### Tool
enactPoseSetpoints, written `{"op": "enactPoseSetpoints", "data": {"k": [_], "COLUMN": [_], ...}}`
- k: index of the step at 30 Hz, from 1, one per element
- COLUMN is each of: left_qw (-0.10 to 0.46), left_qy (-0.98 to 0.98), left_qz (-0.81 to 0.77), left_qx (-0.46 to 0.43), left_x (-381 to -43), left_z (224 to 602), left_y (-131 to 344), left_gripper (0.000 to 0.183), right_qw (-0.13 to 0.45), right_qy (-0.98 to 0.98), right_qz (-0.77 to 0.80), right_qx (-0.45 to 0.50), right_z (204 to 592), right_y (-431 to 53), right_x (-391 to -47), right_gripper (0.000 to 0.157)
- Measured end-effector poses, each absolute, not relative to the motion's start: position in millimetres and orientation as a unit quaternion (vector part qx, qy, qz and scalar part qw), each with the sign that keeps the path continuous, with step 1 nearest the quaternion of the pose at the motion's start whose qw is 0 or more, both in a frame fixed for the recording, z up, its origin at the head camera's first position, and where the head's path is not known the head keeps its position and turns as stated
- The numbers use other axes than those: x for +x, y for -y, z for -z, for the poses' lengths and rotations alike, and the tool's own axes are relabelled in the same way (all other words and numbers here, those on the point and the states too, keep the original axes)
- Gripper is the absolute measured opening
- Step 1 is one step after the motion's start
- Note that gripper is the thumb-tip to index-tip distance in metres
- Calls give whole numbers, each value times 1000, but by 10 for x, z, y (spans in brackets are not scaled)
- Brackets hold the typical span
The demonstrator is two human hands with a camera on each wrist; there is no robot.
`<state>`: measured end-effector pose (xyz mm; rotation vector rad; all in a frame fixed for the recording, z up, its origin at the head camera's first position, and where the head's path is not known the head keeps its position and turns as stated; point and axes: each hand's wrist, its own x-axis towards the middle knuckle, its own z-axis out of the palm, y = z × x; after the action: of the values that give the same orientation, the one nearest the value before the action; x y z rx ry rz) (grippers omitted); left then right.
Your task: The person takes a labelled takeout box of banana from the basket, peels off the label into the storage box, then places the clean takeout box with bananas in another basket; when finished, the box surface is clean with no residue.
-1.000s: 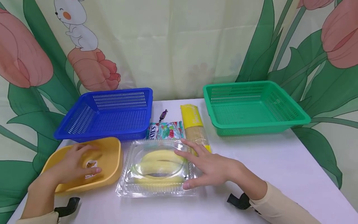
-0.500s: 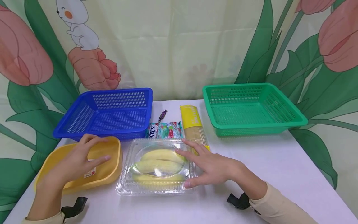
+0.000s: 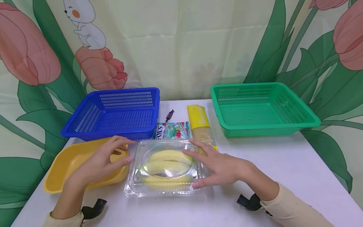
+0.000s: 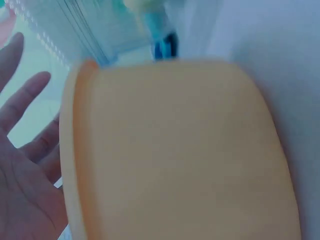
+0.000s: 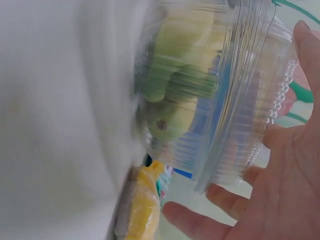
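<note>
A clear hinged plastic box point(image 3: 164, 190) with several bananas point(image 3: 167, 165) inside lies at the front middle of the table. My left hand point(image 3: 97, 162) hovers over the right side of a yellow basin point(image 3: 66, 157), fingers spread, fingertips near the box's left edge. In the left wrist view the basin's outer wall point(image 4: 180, 150) hides part of that hand. At the box's right side is my right hand point(image 3: 222, 167), its fingers spread over the lid's edge. In the right wrist view that hand point(image 5: 280, 185) lies along the box; whether every finger touches cannot be told.
Behind the box lie a Fox's candy bag point(image 3: 175, 130), a purple-wrapped candy point(image 3: 169, 116) and a yellow-ended noodle packet point(image 3: 202, 126). A blue basket point(image 3: 113, 136) stands back left, a green basket point(image 3: 269, 129) back right. A printed curtain point(image 3: 204, 47) hangs behind the table.
My left hand has moved right, from over the basin's middle to near the box's left edge. The right hand keeps its place at the box's right side.
</note>
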<state>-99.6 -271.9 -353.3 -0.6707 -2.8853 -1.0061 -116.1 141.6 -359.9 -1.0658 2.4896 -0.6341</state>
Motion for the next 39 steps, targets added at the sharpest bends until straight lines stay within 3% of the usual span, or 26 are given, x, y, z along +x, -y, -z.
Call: {"op": "enactPoseSetpoints", "data": {"k": [10,19,26,33,39], "left_qw": [13,-62,-70,-60,-85], "left_qy": [914,924,931,936,937], "left_qz": [326,309,281,266,261], "left_qx": [-241,-218,-223,-222,-217], "left_x": [-916,-771,-710,-684,-636], "left_z": [3569,3494,3490,3509,3467], "left_y": [2598,2468,2400,2402,2370], "left_gripper": [55,70,76,84,92], "right_qw": [171,158,138,157,178], "right_qy": [-863,-865,-866,-868,-857], "right_qz": [268,274,273,278,297], "right_qx": [-392,-389,-395,-380,-383], "right_z": [3675,3682,3730,3723,3738], "right_y": [-1393,-1433,-1520,-1592,-1606], "right_x": [-1154,-1157,-1152,-1130,-1144], "right_gripper": [96,94,95,97,102]}}
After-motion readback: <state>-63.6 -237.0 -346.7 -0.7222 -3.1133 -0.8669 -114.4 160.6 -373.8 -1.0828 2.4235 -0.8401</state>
